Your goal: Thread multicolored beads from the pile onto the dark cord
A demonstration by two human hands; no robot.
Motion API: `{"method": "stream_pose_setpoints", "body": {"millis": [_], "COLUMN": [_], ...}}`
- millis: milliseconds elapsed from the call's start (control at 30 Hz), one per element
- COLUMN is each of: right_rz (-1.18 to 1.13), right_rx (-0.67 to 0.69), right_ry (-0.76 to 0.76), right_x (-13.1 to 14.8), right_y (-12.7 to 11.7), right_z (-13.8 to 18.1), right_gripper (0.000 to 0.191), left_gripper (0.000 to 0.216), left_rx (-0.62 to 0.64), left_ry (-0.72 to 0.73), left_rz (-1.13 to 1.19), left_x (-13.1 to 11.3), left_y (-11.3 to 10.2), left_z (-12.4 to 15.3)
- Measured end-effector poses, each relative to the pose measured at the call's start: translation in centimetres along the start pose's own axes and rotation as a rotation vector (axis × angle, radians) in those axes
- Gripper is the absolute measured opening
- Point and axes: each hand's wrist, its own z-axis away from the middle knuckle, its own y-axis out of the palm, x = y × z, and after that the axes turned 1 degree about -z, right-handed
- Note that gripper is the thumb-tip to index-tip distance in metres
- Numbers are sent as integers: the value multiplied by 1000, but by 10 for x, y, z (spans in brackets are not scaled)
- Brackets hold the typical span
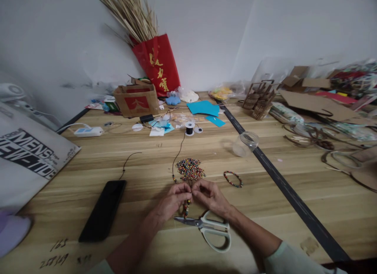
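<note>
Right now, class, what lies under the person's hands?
A beaded strand trails from between the left hand and right hand toward the scissors on the table. Fingers hide where it is held.

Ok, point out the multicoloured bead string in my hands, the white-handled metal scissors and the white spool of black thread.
multicoloured bead string (185,208), head view, beads below the fingers.
white-handled metal scissors (200,223), head view, at the pivot.
white spool of black thread (189,130), head view, wound thread.

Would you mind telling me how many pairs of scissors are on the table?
1: the scissors lie near the front edge, right of the phone; far clutter may hide others.
</note>
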Motion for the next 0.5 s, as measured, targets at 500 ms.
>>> {"method": "stream_pose_setpoints", "body": {"millis": [500], "right_rz": [59], "right_rx": [27], "right_ry": [4], "right_x": [-4], "right_y": [-4], "right_z": [0], "right_gripper": [24], "left_gripper": [31], "left_rx": [-50], "left_ry": [62], "left_rz": [-33], "left_x": [1], "left_y": [-3], "left_z": [-2]}}
